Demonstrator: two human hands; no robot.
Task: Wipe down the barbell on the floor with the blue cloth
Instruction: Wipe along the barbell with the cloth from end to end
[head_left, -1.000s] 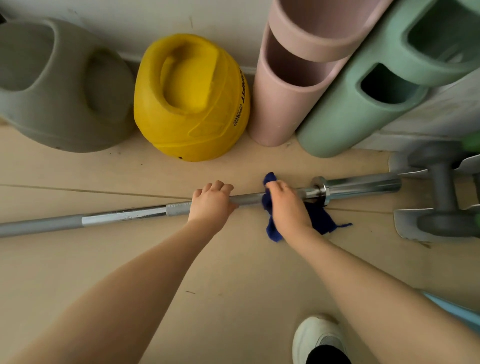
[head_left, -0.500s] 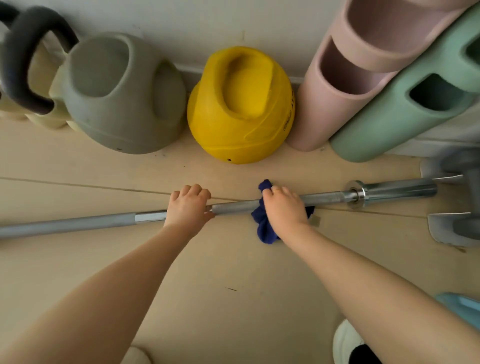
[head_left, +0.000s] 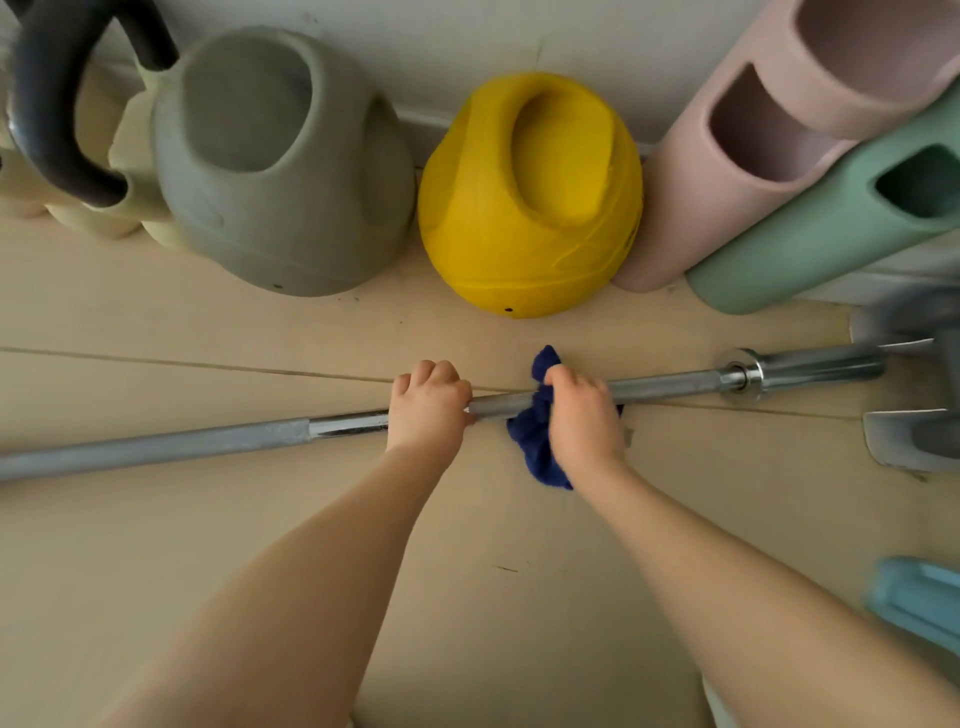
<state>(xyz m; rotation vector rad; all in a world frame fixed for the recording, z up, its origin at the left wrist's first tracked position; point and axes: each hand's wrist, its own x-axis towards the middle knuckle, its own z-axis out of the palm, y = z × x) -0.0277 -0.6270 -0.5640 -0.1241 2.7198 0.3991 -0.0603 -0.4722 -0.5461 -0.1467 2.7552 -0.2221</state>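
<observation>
A long steel barbell (head_left: 208, 441) lies across the pale floor from the left edge to its chrome sleeve (head_left: 810, 366) at the right. My left hand (head_left: 428, 408) is wrapped around the shaft near the middle. Just to its right, my right hand (head_left: 582, 415) presses a dark blue cloth (head_left: 535, 447) around the shaft. The cloth bunches out above and below my fingers.
Against the wall stand a grey kettlebell (head_left: 280, 171), a yellow kettlebell (head_left: 530, 197), a black handle (head_left: 47, 98), and pink (head_left: 727, 171) and green (head_left: 831, 234) cylinders. A grey dumbbell rack (head_left: 914, 436) sits at the right, a light blue object (head_left: 919, 597) below it.
My right hand has slid the cloth leftward along the shaft, away from the sleeve collar. My left hand has also shifted left, and the view has panned left.
</observation>
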